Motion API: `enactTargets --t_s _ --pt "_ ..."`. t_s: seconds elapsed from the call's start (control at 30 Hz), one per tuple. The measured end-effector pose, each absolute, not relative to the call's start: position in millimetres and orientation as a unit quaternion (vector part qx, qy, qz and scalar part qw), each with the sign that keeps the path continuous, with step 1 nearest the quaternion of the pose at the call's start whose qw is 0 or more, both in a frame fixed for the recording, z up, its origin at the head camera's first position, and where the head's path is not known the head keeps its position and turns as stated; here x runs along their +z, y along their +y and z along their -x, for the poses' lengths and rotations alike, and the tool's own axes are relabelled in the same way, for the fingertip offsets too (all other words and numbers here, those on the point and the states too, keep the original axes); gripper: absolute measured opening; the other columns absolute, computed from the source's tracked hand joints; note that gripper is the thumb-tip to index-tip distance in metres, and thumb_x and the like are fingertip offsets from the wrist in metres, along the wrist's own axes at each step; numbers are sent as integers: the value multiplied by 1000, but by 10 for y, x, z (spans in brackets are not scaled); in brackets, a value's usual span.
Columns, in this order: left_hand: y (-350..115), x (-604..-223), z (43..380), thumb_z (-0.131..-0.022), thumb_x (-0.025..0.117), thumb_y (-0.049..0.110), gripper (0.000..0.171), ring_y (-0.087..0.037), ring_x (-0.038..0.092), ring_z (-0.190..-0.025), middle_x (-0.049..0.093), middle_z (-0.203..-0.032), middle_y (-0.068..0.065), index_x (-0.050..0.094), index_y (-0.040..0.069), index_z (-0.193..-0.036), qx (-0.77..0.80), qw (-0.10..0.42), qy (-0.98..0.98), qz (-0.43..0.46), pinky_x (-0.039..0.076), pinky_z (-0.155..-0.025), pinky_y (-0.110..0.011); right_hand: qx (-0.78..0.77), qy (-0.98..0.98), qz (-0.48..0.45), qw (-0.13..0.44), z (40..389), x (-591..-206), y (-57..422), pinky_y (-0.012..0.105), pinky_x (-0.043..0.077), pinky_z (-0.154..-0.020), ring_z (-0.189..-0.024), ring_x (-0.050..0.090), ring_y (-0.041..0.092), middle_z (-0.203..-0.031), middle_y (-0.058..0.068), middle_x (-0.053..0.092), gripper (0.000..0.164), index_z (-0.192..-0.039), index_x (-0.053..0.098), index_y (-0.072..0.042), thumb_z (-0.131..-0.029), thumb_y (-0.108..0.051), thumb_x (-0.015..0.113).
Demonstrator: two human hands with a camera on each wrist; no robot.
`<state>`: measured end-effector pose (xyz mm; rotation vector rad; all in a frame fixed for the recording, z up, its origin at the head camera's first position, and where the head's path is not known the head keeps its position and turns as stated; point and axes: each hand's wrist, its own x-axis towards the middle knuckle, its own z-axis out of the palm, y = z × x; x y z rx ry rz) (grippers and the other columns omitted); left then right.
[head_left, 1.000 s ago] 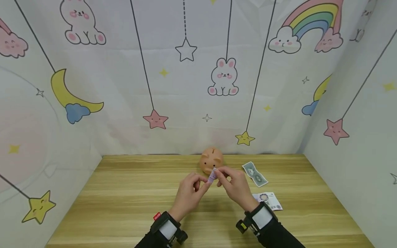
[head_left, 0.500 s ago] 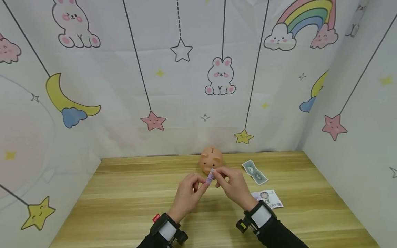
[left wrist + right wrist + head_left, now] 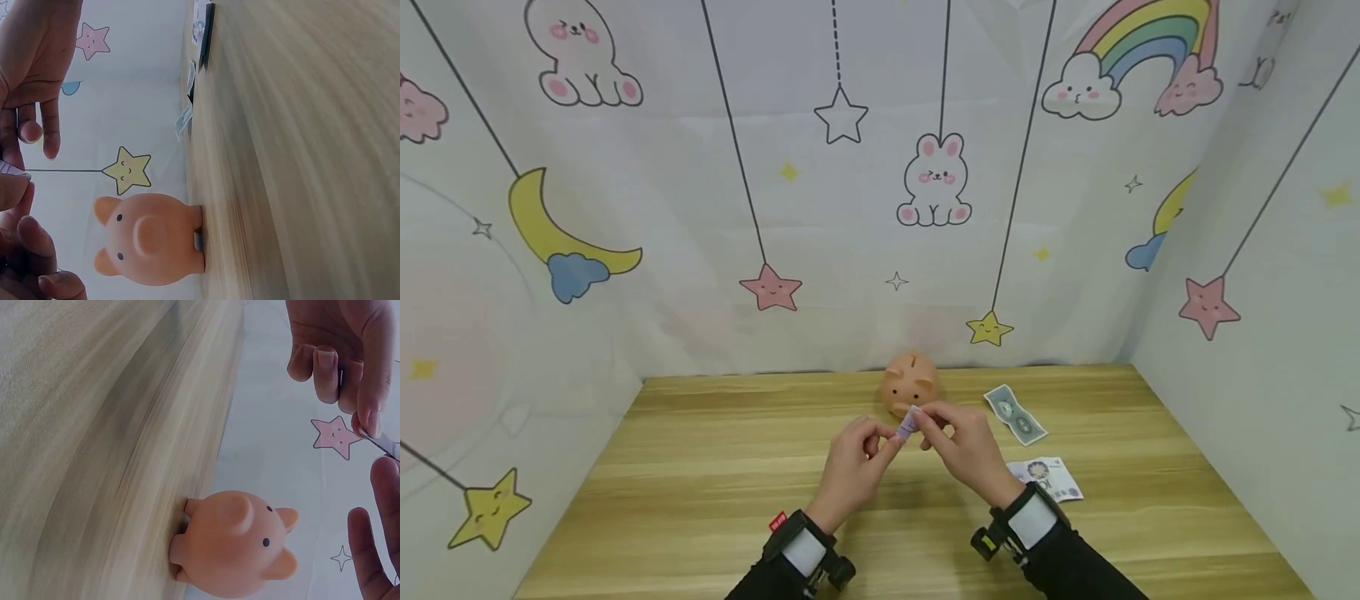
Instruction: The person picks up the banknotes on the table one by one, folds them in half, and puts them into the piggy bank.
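A small folded purple banknote (image 3: 907, 422) is held up between both hands in the head view, in front of an orange piggy bank (image 3: 908, 377). My left hand (image 3: 856, 467) pinches its lower left end between thumb and forefinger. At the upper right end, the thumb and fingers of my right hand (image 3: 964, 442) pinch it. Both wrist views show the piggy bank (image 3: 155, 240) standing upright on the table, apart from the hands. Its coin slot is on top. Only a thin edge of the folded banknote (image 3: 382, 444) shows in the right wrist view.
Right of the piggy bank lies a creased green banknote (image 3: 1017, 415) on the wooden table (image 3: 715, 467). A white and purple banknote (image 3: 1051, 478) lies nearer, partly behind the right wrist. Cartoon-printed cloth (image 3: 850, 208) stands behind and at both sides.
The head view has shifted slightly. Both hands keep their pinch on the folded banknote and stay almost in place; the piggy bank and the other banknotes have not moved.
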<state>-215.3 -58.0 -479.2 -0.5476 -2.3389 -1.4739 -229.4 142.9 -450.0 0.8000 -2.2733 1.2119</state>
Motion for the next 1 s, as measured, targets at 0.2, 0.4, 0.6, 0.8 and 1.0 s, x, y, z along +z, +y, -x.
enactTargets --t_s 0.2,0.4,0.6,0.8,1.0 --pt "-588 -4780 2152 -97 80 10 13 -4 38 -62 40 -72 9 71 14 -88 -500 168 -824 208 31 -58 -21 434 -828 -284 215 2289 -4474 1431 24 45 -47 -64 64 0 -73 -3 71 6 -100 78 -9 -102 -7 72" --pt "-584 -4783 2142 -97 81 12 11 -3 38 -61 41 -71 7 72 13 -89 -493 178 -828 198 31 -57 -22 424 -831 -288 214 2314 -4470 1442 22 44 -47 -63 63 1 -73 -2 71 6 -98 78 -8 -102 -8 73" --pt "-567 -4783 2186 -99 80 21 7 -6 39 -66 43 -74 6 77 15 -96 -486 151 -840 189 32 -61 -23 419 -834 -287 215 2401 -4452 1480 21 43 -47 -62 63 3 -71 -4 70 10 -94 78 -9 -102 -9 73" --pt "-585 -4779 2283 -99 80 24 17 -9 43 -69 53 -79 -6 78 10 -109 -481 136 -845 188 34 -63 -25 412 -853 -253 193 2580 -4319 1516 24 43 -49 -63 66 9 -72 1 72 13 -92 76 -9 -104 -12 72" --pt "-648 -4790 2530 -97 82 31 41 -18 54 -80 62 -100 -12 73 6 -128 -448 147 -868 156 44 -68 -29 405 -865 -239 173 2952 -4134 1476 25 51 -55 -61 69 16 -75 3 71 17 -93 76 -3 -105 -13 70"
